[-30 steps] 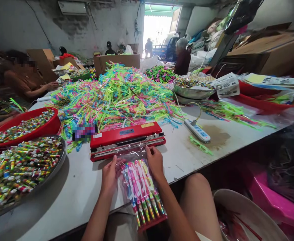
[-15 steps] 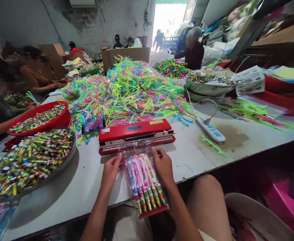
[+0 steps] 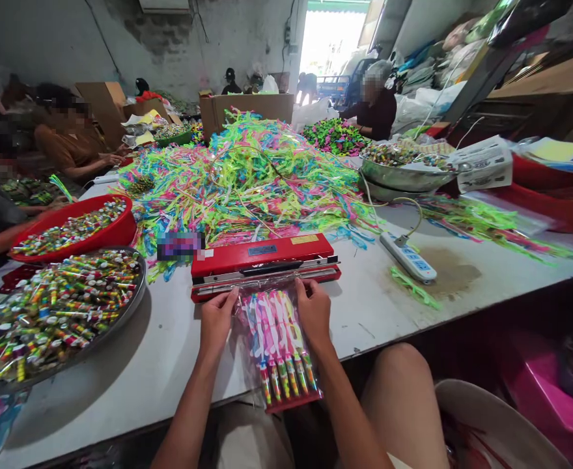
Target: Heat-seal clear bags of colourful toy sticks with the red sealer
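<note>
A clear plastic bag [image 3: 281, 352] holds a row of several small colourful tubes with pink, white, blue and yellow ribbon-like pieces above them, and a red strip at its bottom. My left hand [image 3: 218, 320] pinches the bag's upper left corner. At the upper right corner my right hand [image 3: 314, 314] pinches it too. The bag's top edge lies at the front of a red heat sealer [image 3: 262, 254], along its sealing bar. Its lower end hangs past the table's front edge, above my lap.
At left stand a metal bowl [image 3: 142, 286] and a red basin [image 3: 129, 225] of small tubes. A heap of bright ribbon pieces [image 3: 267, 169] covers the table's middle. A white power strip [image 3: 408, 257] lies right of the sealer. Several people sit around the table.
Both hands have pushed the bag slightly forward and up, so its top edge now reaches the sealer's front. The grip on its corners is unchanged.
</note>
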The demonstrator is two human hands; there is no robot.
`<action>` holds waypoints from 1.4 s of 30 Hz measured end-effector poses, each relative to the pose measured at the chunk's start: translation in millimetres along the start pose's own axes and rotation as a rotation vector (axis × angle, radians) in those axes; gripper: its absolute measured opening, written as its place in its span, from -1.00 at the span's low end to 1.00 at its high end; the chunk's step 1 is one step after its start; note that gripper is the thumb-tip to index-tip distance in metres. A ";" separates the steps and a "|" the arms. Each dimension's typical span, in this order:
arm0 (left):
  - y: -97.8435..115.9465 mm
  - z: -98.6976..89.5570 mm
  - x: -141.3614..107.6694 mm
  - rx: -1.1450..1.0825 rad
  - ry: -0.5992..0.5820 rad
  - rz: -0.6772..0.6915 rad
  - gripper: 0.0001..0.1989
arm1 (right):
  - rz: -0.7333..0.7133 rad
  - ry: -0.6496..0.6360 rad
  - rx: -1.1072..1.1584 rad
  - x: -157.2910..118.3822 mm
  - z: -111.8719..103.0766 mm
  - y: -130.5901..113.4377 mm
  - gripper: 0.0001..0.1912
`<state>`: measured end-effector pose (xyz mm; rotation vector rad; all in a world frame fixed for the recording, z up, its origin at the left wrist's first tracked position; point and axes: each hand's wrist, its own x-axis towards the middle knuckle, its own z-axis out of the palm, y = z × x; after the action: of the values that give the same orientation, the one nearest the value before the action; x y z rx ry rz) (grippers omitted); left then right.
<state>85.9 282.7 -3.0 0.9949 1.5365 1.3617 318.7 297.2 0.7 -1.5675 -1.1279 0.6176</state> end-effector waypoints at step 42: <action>156.2 3.7 165.5 0.710 -1.146 -0.041 -0.63 | -0.194 -1.364 -0.191 181.9 47.7 -112.3 -0.75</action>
<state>38.5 454.3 138.8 1.7255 1.0574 0.0101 316.3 480.6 120.4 -1.0372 -2.3293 1.5659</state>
